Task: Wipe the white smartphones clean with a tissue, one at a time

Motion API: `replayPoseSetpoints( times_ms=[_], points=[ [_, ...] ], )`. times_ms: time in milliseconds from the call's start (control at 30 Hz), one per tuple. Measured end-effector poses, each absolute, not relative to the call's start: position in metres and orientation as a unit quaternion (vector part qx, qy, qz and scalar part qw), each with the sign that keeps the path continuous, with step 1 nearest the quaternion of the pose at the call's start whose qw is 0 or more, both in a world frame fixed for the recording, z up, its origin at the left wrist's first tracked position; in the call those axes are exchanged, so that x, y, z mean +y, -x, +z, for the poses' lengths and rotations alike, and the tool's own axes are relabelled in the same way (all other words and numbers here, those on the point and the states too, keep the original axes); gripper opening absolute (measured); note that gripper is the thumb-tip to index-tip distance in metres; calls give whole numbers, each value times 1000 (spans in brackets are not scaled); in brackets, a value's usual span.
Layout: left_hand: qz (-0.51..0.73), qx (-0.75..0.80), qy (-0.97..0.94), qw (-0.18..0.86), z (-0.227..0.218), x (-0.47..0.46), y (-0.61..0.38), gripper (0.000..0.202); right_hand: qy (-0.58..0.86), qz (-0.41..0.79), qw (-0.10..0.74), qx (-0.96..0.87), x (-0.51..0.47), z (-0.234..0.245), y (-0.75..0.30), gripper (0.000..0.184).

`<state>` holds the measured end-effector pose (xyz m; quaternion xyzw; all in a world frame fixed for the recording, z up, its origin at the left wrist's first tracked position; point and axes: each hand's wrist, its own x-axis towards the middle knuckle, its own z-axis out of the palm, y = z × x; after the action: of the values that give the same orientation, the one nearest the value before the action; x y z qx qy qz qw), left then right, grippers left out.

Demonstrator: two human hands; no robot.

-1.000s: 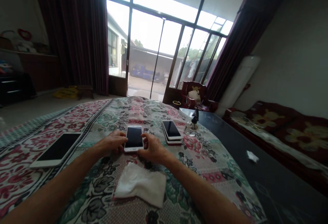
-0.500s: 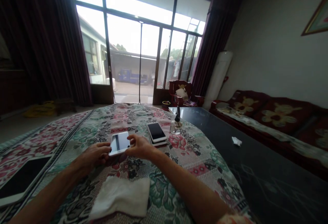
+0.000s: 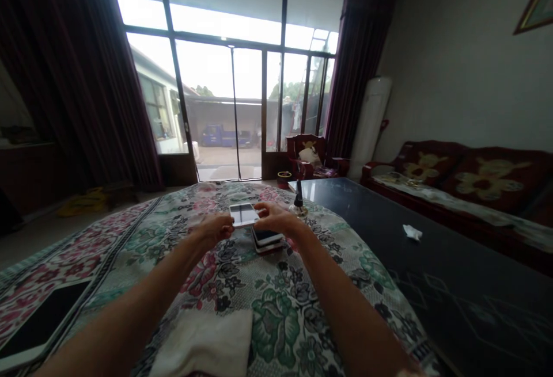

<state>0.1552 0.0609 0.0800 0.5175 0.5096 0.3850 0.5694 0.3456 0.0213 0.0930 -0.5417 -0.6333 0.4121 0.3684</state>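
A white smartphone [image 3: 243, 214] is held by its two short sides, its glossy screen facing up and reflecting the window. My left hand [image 3: 215, 228] is closed on its left end, and my right hand [image 3: 276, 220] grips the right end between thumb and fingers. Just below and behind it lies a small stack of phones [image 3: 268, 240] on the cloth, partly covered by the held one. A clear bottle with a black top [image 3: 298, 200] stands close beyond my right hand. Nearer to me, a folded cream cloth [image 3: 207, 339] lies flat.
A floral tablecloth [image 3: 276, 319] covers the table. At the left edge lies a white tablet [image 3: 41, 322] with a dark screen. On the right are a dark glossy table [image 3: 371, 210] with a crumpled tissue [image 3: 412, 232], and a wooden sofa [image 3: 479, 184]. Glass doors [image 3: 211, 112] stand ahead.
Both hands have carried the white smartphone forward and to the right, from beside the stack of phones to above it. The view has shifted slightly.
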Motion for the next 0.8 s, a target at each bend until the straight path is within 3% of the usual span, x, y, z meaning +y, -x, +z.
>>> replayPoseSetpoints(
  times_ms=[233, 500, 800],
  points=[
    [381, 498, -499, 598, 70, 65, -200, 16, 564, 404, 355, -626, 34, 81, -387, 61],
    [341, 503, -531, 591, 53, 69, -210, 10, 620, 317, 235, -678, 49, 66, -397, 65],
    [293, 533, -570, 553, 48, 69, -214, 11, 642, 286, 183, -687, 36, 75, -392, 71]
  ],
)
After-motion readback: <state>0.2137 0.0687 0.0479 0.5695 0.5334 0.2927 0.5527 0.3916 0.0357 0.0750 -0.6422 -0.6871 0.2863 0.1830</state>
